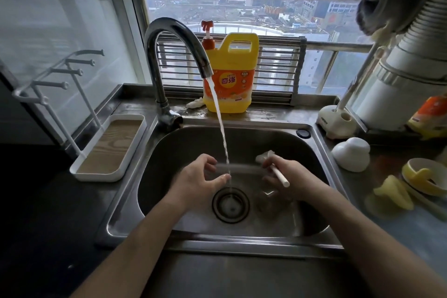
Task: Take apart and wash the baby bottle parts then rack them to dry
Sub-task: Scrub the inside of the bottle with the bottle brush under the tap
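Mid-wash: left hand (196,179) pinches one end of a blurry clear straw (239,167) under the tap stream in the sink (314,215), and right hand (290,182) grips a small brush (281,178) at the other end. Bottle's apart: white cap (350,156) & yellow handle ring (425,176) wait on the tabletop (411,237), can't tell if washed. No part on the rack (72,72) yet, so prob. under halfway.

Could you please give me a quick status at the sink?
Left hand and right hand hold clear tube under running tap. Right also grips small brush. Drying rack left of sink.

Home kitchen: steel sink (321,150), tap (169,38), detergent jug (229,75).
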